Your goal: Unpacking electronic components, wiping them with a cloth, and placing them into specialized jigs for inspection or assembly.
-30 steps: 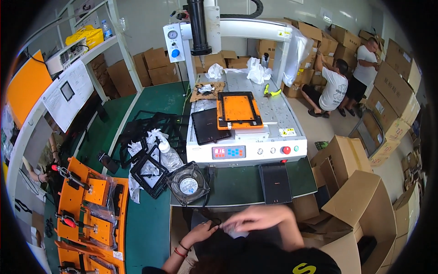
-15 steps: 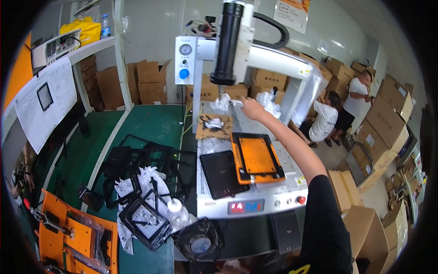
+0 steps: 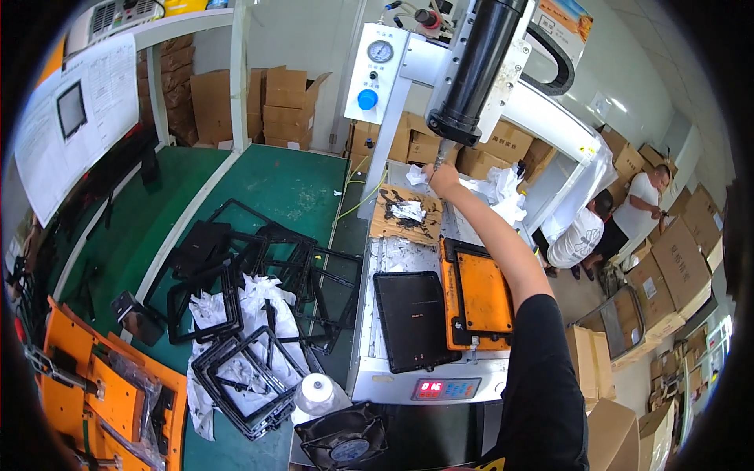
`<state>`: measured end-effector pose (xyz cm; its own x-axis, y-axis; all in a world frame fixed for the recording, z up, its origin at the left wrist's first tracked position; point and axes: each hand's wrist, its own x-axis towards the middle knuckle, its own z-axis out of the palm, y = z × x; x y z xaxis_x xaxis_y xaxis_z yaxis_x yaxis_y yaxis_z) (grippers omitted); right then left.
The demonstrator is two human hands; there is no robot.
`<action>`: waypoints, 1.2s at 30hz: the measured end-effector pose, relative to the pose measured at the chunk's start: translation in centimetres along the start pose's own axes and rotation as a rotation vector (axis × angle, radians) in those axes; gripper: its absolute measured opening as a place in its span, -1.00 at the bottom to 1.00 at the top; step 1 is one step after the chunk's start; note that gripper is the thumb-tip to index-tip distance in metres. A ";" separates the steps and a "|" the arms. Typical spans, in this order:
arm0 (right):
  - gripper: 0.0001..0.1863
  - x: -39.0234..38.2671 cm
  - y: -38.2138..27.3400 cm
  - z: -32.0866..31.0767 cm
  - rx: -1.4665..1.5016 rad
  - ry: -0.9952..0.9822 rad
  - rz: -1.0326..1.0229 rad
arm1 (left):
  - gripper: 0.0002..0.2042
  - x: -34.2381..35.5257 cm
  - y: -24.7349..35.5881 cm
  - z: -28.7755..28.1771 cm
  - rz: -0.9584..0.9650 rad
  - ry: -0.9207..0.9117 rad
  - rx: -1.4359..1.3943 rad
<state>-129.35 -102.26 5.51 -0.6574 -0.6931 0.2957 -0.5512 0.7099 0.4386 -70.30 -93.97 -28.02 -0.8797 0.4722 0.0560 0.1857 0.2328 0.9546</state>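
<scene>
My right hand (image 3: pixel 444 180), on an arm in a black sleeve, reaches across the machine bed to the metal nozzle (image 3: pixel 445 151) under a black dispensing cylinder (image 3: pixel 481 67). Its fingers are closed around the nozzle's lower end; the tip is hidden. White tissue (image 3: pixel 417 175) shows just left of the fingers. Below the hand lies a piece of cardboard (image 3: pixel 385 226) smeared with black, a crumpled tissue (image 3: pixel 408 210) on it. Nearer me, an orange fixture (image 3: pixel 481 290) with a black frame sits beside a flat black panel (image 3: pixel 414 322). My left hand is out of view.
Black frames (image 3: pixel 236 369) and white paper are piled on the green table (image 3: pixel 290 184) at left. A white bottle (image 3: pixel 317 392) and a fan (image 3: pixel 343 441) stand near the front. Orange fixtures (image 3: pixel 67 345) lie at lower left. Two people (image 3: pixel 577 235) are among cartons at right.
My right hand has closed on the nozzle, where white tissue was bunched before. The whole view has shifted, so the machine appears farther right. The display on the machine's front has changed.
</scene>
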 end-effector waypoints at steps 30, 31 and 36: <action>-0.83 -11.1 -3.3 -11.2 2.040 -0.298 0.279 | -0.35 -0.4 4.2 0.0 -0.046 -0.085 0.399; -0.81 -10.9 -1.6 -9.8 2.085 -0.325 0.269 | -0.36 -0.4 4.3 -0.2 -0.029 -0.100 0.405; -0.85 -10.6 -1.3 -9.9 2.140 -0.357 0.273 | -0.42 -0.6 4.8 -0.4 -0.025 -0.174 0.384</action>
<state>-116.59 -97.12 10.15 -0.6982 -0.7127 -0.0668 0.1344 -0.0388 -0.9902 -69.10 -93.47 -23.33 -0.8049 0.5916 -0.0474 0.3441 0.5303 0.7748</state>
